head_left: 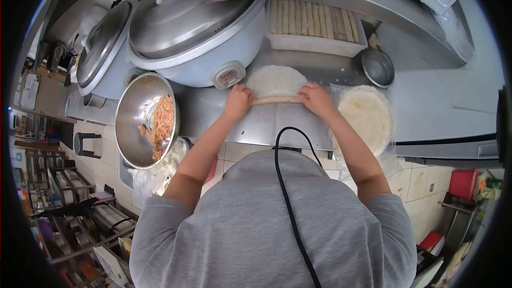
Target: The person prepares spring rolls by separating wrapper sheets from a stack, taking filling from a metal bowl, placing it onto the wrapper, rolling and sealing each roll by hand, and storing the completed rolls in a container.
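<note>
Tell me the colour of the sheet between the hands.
The sheet is pale off-white, best seen in the head view.

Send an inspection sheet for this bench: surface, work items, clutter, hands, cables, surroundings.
Surface: metal counter, pale specks left of the metal cup.
Work items: sheet with near edge in a roll; stack at right; bowl at left, holding filling; tray of long rolls behind.
Clutter: metal cup beside the tray.
Hands: left hand and right hand hold opposite ends of the roll.
Cables: black cable over the shirt; ends unseen.
Surroundings: two lidded cookers, stool, crowded shelves.
</note>
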`<state>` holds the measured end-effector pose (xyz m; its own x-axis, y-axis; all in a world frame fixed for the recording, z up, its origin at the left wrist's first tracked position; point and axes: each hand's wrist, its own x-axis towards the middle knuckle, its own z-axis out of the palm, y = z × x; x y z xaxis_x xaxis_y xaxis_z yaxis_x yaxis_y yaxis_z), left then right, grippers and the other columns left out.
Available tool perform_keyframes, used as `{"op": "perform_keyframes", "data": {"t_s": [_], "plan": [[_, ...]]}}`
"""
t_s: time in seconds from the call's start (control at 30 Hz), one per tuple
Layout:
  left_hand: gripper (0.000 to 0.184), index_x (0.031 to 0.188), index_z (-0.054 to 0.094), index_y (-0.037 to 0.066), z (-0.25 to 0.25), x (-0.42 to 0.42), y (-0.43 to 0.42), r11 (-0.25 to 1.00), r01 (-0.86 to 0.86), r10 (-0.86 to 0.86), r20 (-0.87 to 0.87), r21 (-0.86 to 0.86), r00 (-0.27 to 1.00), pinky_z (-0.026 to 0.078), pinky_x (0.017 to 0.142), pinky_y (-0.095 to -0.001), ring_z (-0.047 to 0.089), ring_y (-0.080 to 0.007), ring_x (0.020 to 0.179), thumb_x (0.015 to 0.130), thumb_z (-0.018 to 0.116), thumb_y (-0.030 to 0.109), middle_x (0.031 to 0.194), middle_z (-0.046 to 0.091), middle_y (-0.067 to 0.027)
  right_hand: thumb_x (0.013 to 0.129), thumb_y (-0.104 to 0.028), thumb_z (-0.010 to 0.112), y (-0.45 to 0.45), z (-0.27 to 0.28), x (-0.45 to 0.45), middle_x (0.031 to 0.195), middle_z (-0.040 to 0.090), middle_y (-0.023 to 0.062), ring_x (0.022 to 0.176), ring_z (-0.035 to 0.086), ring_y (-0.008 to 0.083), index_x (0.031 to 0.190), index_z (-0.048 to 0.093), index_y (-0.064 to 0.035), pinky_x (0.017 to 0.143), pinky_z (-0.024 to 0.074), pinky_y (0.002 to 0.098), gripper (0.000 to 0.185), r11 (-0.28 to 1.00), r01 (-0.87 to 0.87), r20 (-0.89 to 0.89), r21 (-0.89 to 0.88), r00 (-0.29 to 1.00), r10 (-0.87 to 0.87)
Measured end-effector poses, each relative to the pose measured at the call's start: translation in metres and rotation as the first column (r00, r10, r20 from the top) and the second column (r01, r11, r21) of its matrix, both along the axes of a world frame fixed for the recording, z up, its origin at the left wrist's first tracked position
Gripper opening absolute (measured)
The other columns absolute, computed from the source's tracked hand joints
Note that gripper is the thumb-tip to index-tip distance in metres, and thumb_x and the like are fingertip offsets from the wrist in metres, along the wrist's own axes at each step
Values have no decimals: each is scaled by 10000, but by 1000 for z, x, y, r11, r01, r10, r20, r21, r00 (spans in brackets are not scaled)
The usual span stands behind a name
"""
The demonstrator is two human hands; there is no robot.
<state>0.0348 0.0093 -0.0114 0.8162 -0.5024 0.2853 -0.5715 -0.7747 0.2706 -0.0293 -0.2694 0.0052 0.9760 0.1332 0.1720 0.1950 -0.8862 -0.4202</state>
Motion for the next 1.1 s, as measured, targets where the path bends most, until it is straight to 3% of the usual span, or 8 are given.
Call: {"op": "perform_keyframes", "data": {"t_s": [0.03, 0.1, 0.27, 0.43, 0.77, 0.9, 0.97, 1.1], "plan": [[146, 784, 649, 20, 5, -5, -6, 1000, -3, 3, 1, 0, 1000, 472, 752, -390, 576, -307, 812, 712, 699, 137, 818, 622, -114, 746, -180, 636, 9, -3, 1, 886, 598, 53, 928, 560, 255, 866, 664, -94, 810, 466, 361, 150, 994, -92, 24, 57, 996, 91], [150, 816, 657, 35, 12, -14, -19, 940, 242, -219, 115, -241, 969, 488, 744, -379, 580, -283, 803, 706, 686, 134, 842, 620, -95, 748, -189, 632, 20, -8, 2, 895, 594, 48, 947, 553, 248, 871, 670, -99, 836, 464, 360, 157, 976, -186, 56, 113, 982, 180], [175, 866, 652, 49, 10, -36, -35, 947, 261, -256, 50, -189, 965, 505, 718, -346, 595, -247, 842, 706, 665, 120, 913, 633, -85, 732, -163, 664, 24, -13, -4, 898, 598, 48, 897, 549, 233, 917, 677, -79, 797, 463, 342, 204, 970, -239, 54, -33, 969, 241], [280, 996, 611, -10, -6, -49, -39, 922, 383, -339, 358, -57, 870, 489, 774, -342, 588, -256, 921, 733, 609, 87, 1006, 617, -125, 742, -158, 642, 25, -16, -5, 930, 578, 37, 944, 532, 225, 942, 663, -95, 825, 449, 344, 210, 983, -182, 76, -1, 980, 182], [329, 1006, 608, -17, -14, -34, -44, 931, 343, -322, 168, -122, 932, 480, 776, -325, 561, -247, 863, 687, 560, 48, 965, 604, -112, 776, -184, 588, 37, -22, -3, 956, 565, 26, 1007, 513, 211, 895, 638, -103, 870, 428, 352, 153, 978, -187, 26, -92, 981, 190], [286, 925, 606, 6, -9, -39, -48, 918, 334, -298, 185, -213, 936, 483, 789, -366, 566, -306, 876, 647, 543, -12, 951, 605, -137, 777, -171, 560, 46, -32, 0, 945, 562, 30, 1007, 514, 210, 890, 636, -111, 875, 425, 353, 148, 983, -169, 80, -71, 981, 175], [300, 935, 609, 4, -11, -41, -46, 917, 329, -297, 164, -227, 941, 481, 801, -373, 565, -313, 894, 644, 540, -19, 961, 607, -141, 739, -178, 639, 47, -35, 0, 986, 597, 8, 975, 543, 207, 1008, 630, -108, 849, 436, 352, 277, 964, -213, 65, -160, 972, 226], [415, 1140, 548, -40, -6, -56, -37, 929, 353, -335, 154, -111, 930, 424, 931, -380, 518, -316, 1087, 737, 549, 56, 1160, 554, -182, 759, -137, 533, 41, -35, -16, 1081, 578, 58, 1090, 502, 222, 1001, 625, -76, 931, 397, 379, 265, 976, -184, 281, -121, 936, 211]]}}
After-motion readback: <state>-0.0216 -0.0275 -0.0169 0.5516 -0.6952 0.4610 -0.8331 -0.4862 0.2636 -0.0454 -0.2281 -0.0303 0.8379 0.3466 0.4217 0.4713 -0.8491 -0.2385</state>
